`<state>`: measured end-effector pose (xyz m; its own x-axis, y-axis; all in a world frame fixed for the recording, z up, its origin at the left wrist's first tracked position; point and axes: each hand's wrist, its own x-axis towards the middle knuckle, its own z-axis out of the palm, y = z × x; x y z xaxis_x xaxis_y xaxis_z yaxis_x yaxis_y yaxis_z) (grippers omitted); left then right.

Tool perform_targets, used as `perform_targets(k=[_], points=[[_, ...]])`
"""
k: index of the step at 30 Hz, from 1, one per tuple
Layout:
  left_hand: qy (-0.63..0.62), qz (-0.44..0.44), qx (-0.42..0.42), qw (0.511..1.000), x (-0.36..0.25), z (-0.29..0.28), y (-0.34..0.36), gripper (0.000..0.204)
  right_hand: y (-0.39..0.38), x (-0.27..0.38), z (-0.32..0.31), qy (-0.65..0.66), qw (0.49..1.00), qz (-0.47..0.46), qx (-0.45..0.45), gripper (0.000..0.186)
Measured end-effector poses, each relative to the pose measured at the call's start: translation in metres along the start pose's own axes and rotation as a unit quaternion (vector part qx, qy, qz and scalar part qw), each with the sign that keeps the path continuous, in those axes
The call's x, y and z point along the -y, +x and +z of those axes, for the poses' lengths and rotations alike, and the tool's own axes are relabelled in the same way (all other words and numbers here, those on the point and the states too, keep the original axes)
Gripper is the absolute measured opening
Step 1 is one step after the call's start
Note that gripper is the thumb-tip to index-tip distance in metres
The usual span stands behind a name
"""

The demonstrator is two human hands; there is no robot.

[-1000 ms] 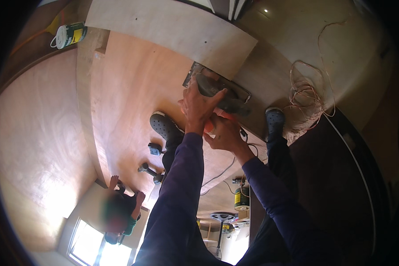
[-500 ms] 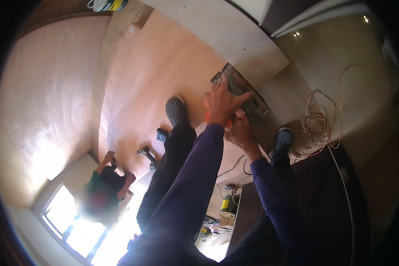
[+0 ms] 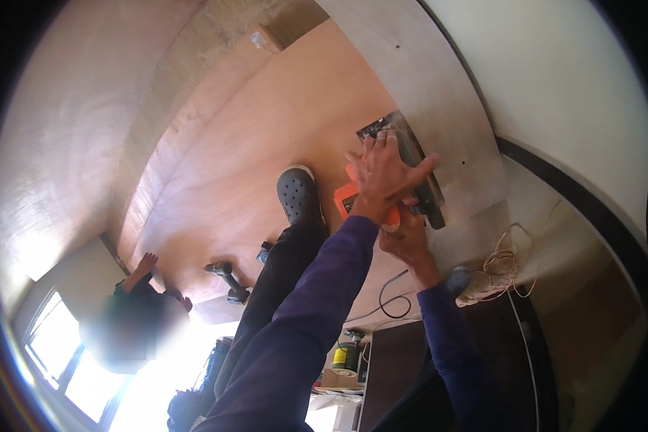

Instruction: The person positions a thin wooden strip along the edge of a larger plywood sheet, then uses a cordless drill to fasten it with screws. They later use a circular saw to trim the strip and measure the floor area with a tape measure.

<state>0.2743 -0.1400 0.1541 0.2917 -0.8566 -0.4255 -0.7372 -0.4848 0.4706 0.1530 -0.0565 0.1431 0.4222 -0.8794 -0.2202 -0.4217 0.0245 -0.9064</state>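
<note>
An orange-and-black power saw (image 3: 344,198) with a long dark base plate (image 3: 430,209) sits across the edge of a pale plywood strip (image 3: 439,79). On top of it lies my left hand (image 3: 383,176), palm down, fingers stretched forward and thumb spread out to the right. My right hand (image 3: 408,241) is closed round the saw's rear handle, just behind and below the left one. Most of the saw's body is hidden under both hands, and its blade does not show. Beneath lies a large reddish plywood sheet (image 3: 266,137).
My clog (image 3: 297,194) stands on the sheet, left of the saw. A cordless drill (image 3: 229,281) lies further left. Another person (image 3: 140,309) crouches at the lower left. Coiled orange cord (image 3: 507,263) lies right, and a black cable (image 3: 392,302) loops behind my hands.
The view has turned and shifted. The saw and both hands appear further along the pale strip, and the left thumb still points outward. The other person's arm has moved outward.
</note>
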Motion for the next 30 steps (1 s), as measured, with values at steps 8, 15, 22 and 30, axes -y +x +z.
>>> perform_targets(k=[8, 15, 22, 30], points=[[-0.020, 0.172, -0.143, 0.974, 0.106, -0.044, 0.047, 0.071, 0.069, 0.018, 0.026, 0.007, 0.999, -0.032, -0.008, 0.031], [0.045, -0.023, 0.233, 0.971, 0.167, -0.092, 0.045, 0.108, 0.130, 0.046, 0.044, 0.011, 0.999, -0.032, -0.007, 0.028], [-0.001, 0.023, 0.103, 0.994, 0.190, -0.095, 0.088, 0.107, 0.181, 0.063, 0.063, -0.005, 0.999, -0.030, 0.008, 0.030], [-0.001, 0.019, 0.083, 0.996, 0.208, -0.141, 0.159, 0.096, 0.263, 0.074, 0.097, -0.019, 0.999, -0.036, -0.003, 0.031]])
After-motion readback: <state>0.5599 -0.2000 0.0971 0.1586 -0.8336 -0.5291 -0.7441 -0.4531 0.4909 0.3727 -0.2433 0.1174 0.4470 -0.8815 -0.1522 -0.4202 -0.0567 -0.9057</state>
